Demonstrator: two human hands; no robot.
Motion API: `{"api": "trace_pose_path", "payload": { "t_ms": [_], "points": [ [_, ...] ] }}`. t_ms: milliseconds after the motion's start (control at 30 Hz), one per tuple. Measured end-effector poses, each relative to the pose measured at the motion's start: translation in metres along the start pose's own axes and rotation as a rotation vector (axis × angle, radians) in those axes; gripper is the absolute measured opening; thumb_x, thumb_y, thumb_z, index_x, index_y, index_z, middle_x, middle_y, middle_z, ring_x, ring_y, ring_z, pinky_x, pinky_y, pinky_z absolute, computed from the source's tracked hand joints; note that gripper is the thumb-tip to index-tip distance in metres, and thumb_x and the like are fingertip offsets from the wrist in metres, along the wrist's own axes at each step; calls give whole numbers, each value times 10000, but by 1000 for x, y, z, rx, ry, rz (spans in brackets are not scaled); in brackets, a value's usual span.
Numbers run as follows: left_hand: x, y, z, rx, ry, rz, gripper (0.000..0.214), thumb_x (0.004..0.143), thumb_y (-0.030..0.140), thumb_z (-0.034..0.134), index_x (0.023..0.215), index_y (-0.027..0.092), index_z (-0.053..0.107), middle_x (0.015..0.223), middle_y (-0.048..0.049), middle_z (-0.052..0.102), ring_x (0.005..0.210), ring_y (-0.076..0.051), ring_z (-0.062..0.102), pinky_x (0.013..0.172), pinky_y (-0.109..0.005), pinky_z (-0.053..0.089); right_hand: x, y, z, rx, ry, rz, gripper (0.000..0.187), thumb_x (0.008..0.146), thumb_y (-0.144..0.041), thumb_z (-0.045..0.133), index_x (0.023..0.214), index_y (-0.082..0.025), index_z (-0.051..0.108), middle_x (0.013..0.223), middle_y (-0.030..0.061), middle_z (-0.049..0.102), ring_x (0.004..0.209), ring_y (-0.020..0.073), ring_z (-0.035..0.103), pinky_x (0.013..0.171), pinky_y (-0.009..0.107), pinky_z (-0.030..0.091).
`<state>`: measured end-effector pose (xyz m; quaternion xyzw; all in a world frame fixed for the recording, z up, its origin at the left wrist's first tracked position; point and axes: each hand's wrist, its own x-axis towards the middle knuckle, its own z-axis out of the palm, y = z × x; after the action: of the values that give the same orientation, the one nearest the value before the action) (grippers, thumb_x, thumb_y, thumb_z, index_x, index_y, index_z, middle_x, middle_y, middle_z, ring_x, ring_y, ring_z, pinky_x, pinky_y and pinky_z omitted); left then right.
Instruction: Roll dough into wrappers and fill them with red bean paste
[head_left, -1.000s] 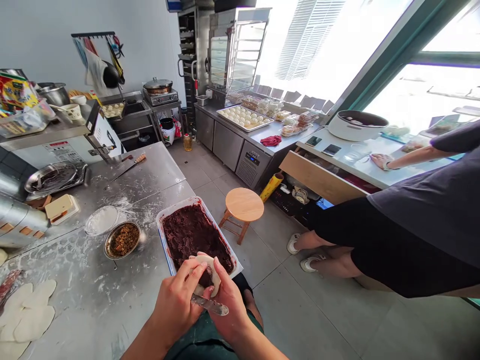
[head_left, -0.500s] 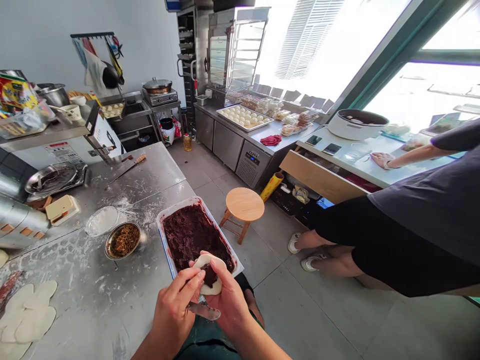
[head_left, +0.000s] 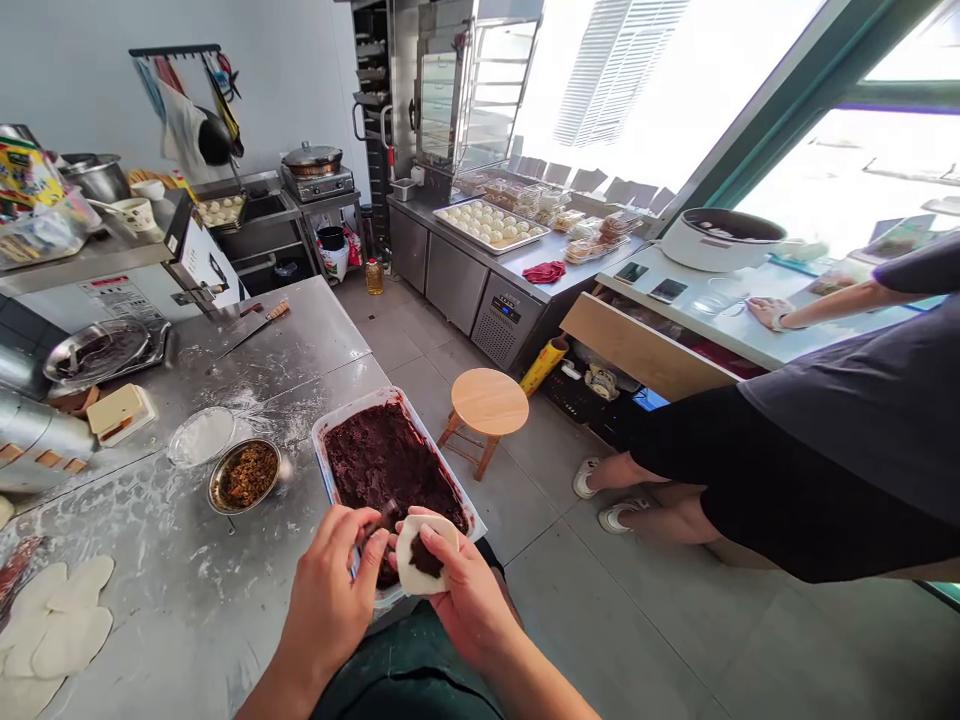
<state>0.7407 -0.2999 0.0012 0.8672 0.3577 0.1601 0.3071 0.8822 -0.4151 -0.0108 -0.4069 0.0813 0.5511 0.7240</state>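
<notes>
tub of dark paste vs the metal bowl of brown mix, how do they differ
Shape: the white tub is rectangular, while the metal bowl is round.
Size: the white tub is clearly larger than the metal bowl.
Contents: the white tub holds dark, dense paste; the metal bowl holds a lighter, crumbly brown mix.
Shared: both are uncovered and hold food.

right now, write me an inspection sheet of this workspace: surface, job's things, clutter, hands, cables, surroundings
Surface: steel table, dusted with white powder
Job's things: dough round bearing dark filling; tray of dark paste; flat dough sheets at left
Clutter: knife, metal bowl of brown mixture
Hands: right hand grips the dough round; left hand is at the tray, its grip unclear
Cables: nothing seen
Surroundings: wooden stool beyond the tray; co-worker standing to the right
</notes>
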Motion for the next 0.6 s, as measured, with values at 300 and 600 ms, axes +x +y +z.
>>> {"api": "trace_pose_path", "payload": {
  "t_ms": [300,600],
  "points": [
    [20,-52,76,289,-322,-11,350,1062,299,363,1173,281,695,1029,-36,761,927,-206,745,787,-324,563,22,-60,-90,142,279,-25,304,945,-362,635,1050,-104,754,1042,168,832,1021,305,784,824,387,674],
    [33,-54,145,435,-471,134,446,1006,118,338,1355,223,594,1137,-91,700,1041,-229,676,879,-357,534,25,-39,-115,223,352,-27,239,932,-285,618,1001,-90,738,954,166,835,934,292,797,804,395,690]
  ]
}}
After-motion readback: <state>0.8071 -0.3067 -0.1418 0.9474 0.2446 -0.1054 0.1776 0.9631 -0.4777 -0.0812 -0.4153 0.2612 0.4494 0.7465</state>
